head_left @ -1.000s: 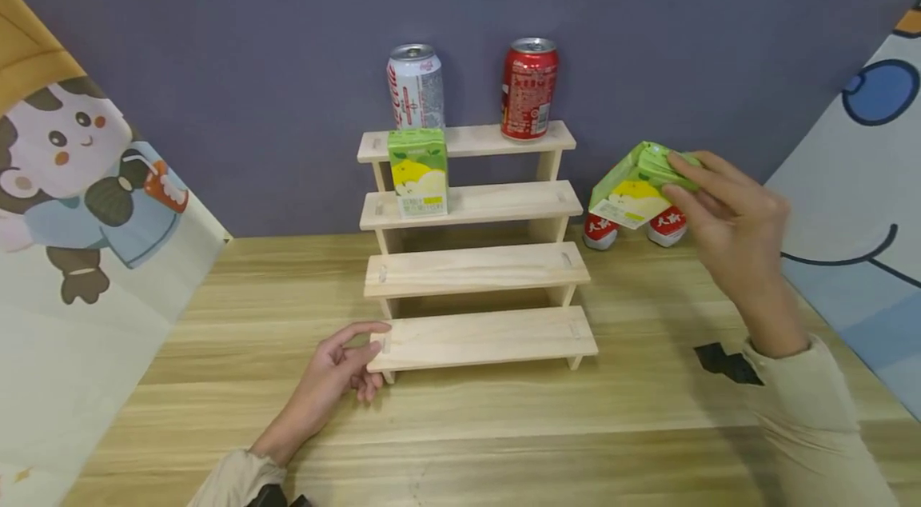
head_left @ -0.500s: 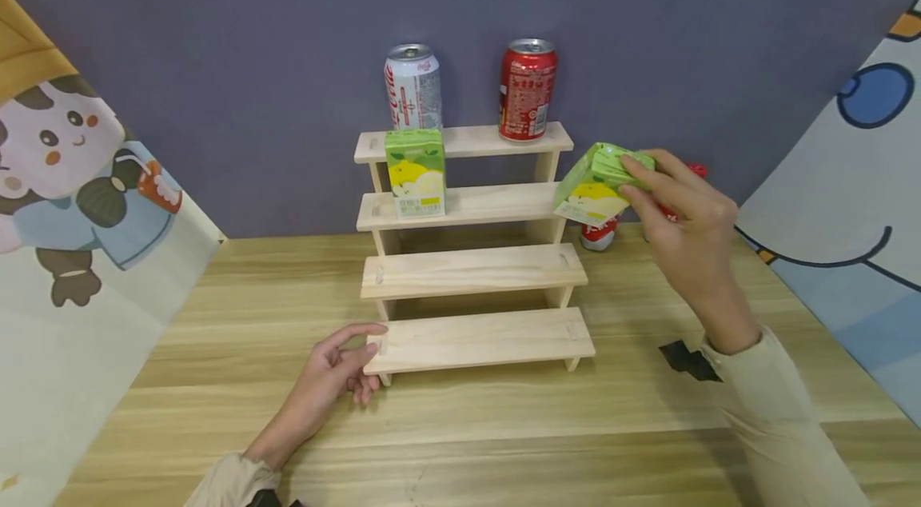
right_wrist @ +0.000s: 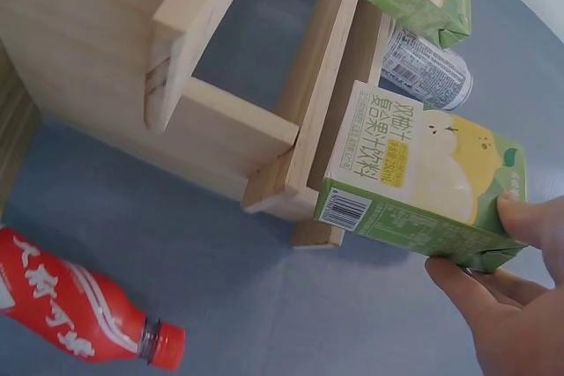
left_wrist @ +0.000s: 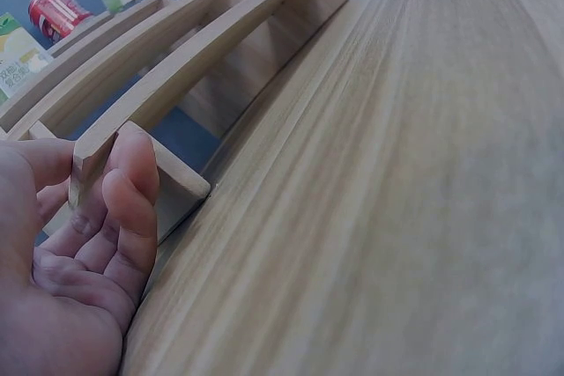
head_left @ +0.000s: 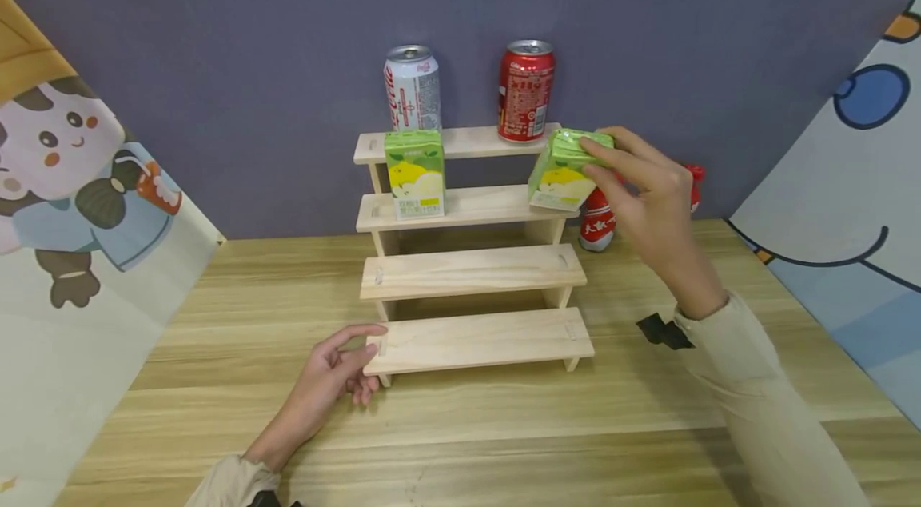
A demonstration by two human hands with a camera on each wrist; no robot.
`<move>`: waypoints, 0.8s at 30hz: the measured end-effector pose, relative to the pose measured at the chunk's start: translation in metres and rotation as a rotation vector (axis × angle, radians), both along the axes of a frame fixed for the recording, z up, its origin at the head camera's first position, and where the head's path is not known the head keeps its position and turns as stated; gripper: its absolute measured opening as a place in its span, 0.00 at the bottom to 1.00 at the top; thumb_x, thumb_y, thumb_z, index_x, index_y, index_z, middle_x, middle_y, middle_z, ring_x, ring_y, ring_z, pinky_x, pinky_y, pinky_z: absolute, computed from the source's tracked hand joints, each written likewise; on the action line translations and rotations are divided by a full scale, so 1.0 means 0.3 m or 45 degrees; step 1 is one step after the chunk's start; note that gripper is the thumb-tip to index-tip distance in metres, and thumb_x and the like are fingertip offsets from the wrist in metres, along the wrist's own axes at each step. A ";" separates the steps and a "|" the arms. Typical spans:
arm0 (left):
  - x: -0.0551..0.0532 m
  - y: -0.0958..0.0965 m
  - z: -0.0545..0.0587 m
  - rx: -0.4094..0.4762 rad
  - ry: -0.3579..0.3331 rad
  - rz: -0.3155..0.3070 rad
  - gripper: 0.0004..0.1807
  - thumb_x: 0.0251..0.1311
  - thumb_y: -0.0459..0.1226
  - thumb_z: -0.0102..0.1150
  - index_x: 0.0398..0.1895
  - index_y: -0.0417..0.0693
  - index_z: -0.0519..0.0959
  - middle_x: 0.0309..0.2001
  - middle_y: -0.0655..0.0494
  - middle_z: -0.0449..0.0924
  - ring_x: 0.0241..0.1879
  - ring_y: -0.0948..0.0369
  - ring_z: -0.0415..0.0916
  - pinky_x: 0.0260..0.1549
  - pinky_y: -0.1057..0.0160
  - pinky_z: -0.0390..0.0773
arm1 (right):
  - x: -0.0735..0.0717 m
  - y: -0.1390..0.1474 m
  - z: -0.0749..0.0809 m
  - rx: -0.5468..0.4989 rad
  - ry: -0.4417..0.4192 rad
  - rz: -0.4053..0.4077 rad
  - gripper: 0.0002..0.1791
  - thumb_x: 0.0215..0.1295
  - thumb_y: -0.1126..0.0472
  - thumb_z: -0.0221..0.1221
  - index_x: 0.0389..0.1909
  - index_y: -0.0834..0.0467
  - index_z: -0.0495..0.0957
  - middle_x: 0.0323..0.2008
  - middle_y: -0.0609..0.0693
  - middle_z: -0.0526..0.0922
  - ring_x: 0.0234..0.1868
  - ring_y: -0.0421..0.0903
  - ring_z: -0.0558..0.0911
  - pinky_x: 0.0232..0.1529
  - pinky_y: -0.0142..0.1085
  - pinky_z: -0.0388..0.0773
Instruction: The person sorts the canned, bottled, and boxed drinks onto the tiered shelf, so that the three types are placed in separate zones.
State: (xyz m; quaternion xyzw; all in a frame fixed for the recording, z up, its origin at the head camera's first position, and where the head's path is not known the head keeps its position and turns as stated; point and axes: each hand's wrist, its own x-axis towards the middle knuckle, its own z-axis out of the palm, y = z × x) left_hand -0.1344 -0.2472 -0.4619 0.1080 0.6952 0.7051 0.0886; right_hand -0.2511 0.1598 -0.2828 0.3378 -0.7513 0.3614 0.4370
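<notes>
My right hand (head_left: 643,191) pinches a green juice carton (head_left: 560,181) by its top end, fingers on one side and thumb on the other. The carton tilts slightly, its base close over the right end of the second-highest step of a wooden stepped rack (head_left: 475,271). In the right wrist view, the carton's printed front (right_wrist: 423,151) and barcode side show beside the rack's edge. My left hand (head_left: 334,371) grips the left end of the lowest step; the left wrist view shows fingers (left_wrist: 132,204) curled beneath the board. A matching carton (head_left: 416,183) stands on the left of the second-highest step.
A white cola can (head_left: 414,91) and a red cola can (head_left: 528,91) stand on the top step against the dark wall. Red bottles (head_left: 596,229) stand behind my right hand, partly hidden. A black patch (head_left: 662,331) lies on the wood-grain table (head_left: 460,443).
My right hand has carried its carton leftward, from above the bottles to the second-highest step, and turned it more upright. My left hand has kept its hold on the rack.
</notes>
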 end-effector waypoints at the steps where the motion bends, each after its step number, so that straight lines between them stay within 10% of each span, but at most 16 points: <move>1: 0.000 0.000 0.000 0.001 -0.004 0.000 0.22 0.73 0.38 0.53 0.66 0.38 0.69 0.22 0.46 0.83 0.18 0.59 0.78 0.15 0.65 0.78 | -0.006 -0.007 0.001 -0.007 -0.002 0.018 0.19 0.58 0.75 0.67 0.51 0.63 0.85 0.52 0.56 0.84 0.35 0.44 0.78 0.35 0.22 0.71; 24: 0.002 0.000 -0.001 0.007 0.003 -0.019 0.22 0.74 0.37 0.52 0.66 0.37 0.68 0.23 0.41 0.83 0.18 0.59 0.78 0.15 0.65 0.78 | -0.064 -0.062 0.010 0.008 -0.179 0.051 0.16 0.60 0.72 0.67 0.49 0.59 0.86 0.57 0.52 0.82 0.44 0.46 0.83 0.38 0.20 0.74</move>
